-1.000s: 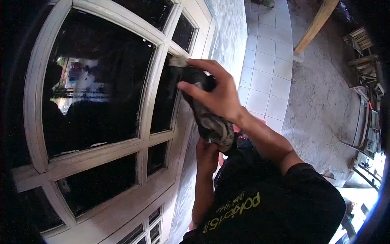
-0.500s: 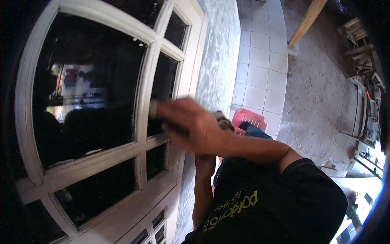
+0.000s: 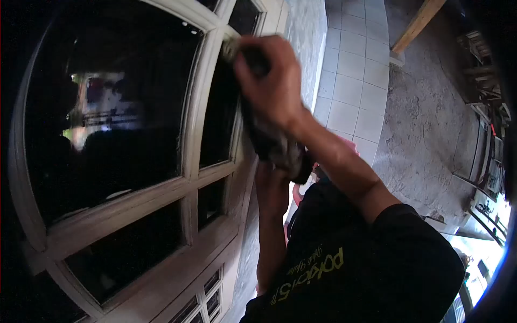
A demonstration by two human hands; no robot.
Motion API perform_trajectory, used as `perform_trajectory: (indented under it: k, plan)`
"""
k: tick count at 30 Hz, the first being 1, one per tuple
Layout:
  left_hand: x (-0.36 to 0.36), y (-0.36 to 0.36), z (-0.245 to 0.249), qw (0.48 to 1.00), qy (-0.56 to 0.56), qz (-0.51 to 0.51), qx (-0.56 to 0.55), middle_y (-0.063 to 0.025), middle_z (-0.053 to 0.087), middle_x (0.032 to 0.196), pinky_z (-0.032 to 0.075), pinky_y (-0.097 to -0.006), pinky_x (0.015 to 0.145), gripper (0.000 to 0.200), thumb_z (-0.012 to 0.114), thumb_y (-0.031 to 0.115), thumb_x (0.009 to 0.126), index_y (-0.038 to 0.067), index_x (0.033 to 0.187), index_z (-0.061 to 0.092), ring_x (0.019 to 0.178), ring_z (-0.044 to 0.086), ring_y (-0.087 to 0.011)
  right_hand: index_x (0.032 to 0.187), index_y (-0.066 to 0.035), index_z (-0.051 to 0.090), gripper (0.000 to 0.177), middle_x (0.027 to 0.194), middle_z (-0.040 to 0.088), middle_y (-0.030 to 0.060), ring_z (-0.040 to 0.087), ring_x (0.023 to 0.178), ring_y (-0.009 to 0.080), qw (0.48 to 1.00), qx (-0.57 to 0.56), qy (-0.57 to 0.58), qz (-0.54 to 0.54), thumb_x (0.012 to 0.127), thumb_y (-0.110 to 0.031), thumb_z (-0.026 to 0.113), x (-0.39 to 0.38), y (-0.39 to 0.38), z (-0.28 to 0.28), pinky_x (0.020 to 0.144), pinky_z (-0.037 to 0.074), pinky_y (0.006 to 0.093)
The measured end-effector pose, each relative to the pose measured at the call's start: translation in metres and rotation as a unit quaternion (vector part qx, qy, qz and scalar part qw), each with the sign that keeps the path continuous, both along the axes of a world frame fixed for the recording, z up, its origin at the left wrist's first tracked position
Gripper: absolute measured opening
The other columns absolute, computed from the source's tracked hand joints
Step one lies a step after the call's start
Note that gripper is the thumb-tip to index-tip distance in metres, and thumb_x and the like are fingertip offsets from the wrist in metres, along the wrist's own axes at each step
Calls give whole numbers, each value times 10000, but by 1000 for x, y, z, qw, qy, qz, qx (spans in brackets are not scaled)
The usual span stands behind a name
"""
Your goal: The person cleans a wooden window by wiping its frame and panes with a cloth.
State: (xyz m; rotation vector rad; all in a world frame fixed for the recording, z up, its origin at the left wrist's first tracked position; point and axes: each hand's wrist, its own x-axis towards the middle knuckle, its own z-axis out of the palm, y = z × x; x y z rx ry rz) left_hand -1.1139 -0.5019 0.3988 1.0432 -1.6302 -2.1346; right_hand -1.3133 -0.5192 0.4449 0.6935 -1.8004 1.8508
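My right hand (image 3: 274, 75) is closed, slightly blurred, at the top of a narrow dark glass pane (image 3: 219, 113) in a white wooden window frame (image 3: 191, 129). A pale, mottled end (image 3: 230, 49) of what it holds sticks out past the fingers against the frame bar; I cannot tell what kind of thing it is. Lower down, my left hand (image 3: 271, 180) is mostly covered by a crumpled dark grey cloth (image 3: 285, 153) it holds, close beside the frame and under my right forearm. A larger dark pane (image 3: 118, 177) to the left shows reflections.
A rough grey-white wall (image 3: 308, 43) adjoins the frame. Below runs a white tiled strip (image 3: 344, 86) beside a rough grey floor (image 3: 417, 129). Part of a pink plastic thing (image 3: 349, 144) shows behind my arm. A wooden post (image 3: 417, 24) stands at upper right.
My right hand has moved up along the narrow pane, from its lower part to its top corner. The dark cloth at my left hand now shows more fully. The view has shifted slightly.
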Motion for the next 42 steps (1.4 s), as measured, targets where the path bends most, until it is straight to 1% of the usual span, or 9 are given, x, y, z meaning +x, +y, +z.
perform_trajectory:
  k: [5,11,17,19,21,24,30,34,42]
  plan:
    - [-10,-2,5,989,98,35,104,-96,573,1207,456,-324,935,510,546,33,788,-23,1292,494,1092,562,-195,1008,-74,704,232,951,662,114,629,833,275,999,-29,6,40,781,-90,753,4,-4,-2,705,531,369]
    - [24,6,-21,993,45,-18,109,-100,555,1200,494,-348,842,499,681,165,883,7,1296,450,1030,571,-205,1099,-101,710,298,993,663,99,645,859,214,988,9,39,147,805,-128,751,64,15,-7,654,559,330]
    - [54,0,-49,927,-81,-159,-330,-126,174,1536,342,-469,1076,701,733,447,837,156,1411,456,1290,441,-337,1034,-131,708,320,960,625,49,594,865,195,977,-12,98,188,722,-133,774,98,22,-7,627,526,313]
    - [56,-5,-52,939,-101,-155,-289,-121,251,1469,372,-445,1032,652,716,407,856,129,1387,458,1237,467,-310,1007,-137,705,288,952,619,42,591,856,202,978,-18,109,176,727,-131,770,92,19,-7,628,527,306]
    - [57,-5,-55,991,-95,-86,-30,-99,560,1198,496,-355,834,473,667,240,921,17,1286,464,1027,573,-205,980,-138,700,249,955,626,40,591,850,208,983,-11,107,146,739,-122,758,79,15,-9,632,530,320]
    - [4,11,-5,994,38,30,101,-82,584,1160,478,-315,813,388,591,110,882,-32,1236,523,987,573,-162,949,-132,692,195,947,646,49,597,835,227,994,-7,57,92,760,-104,734,37,4,-13,637,531,347]
    - [-5,-7,-19,999,-25,-17,-39,-84,569,1183,467,-306,878,445,543,5,814,-14,1257,500,1033,573,-186,951,-133,731,197,912,654,46,609,810,228,998,-18,51,-18,760,-120,778,-2,-9,-16,664,538,346]
    - [4,-5,-11,987,74,37,138,-105,553,1243,459,-342,946,552,628,97,806,17,1324,454,1131,554,-221,958,-142,740,200,903,631,43,589,785,211,997,-55,55,5,764,-144,786,12,-11,-6,603,524,316]
    - [-11,-4,-9,996,-13,-39,79,-109,521,1298,430,-376,994,586,645,177,853,4,1365,416,1207,515,-245,988,-176,733,197,928,625,8,552,805,200,993,103,52,-31,792,-164,738,0,9,-7,570,517,330]
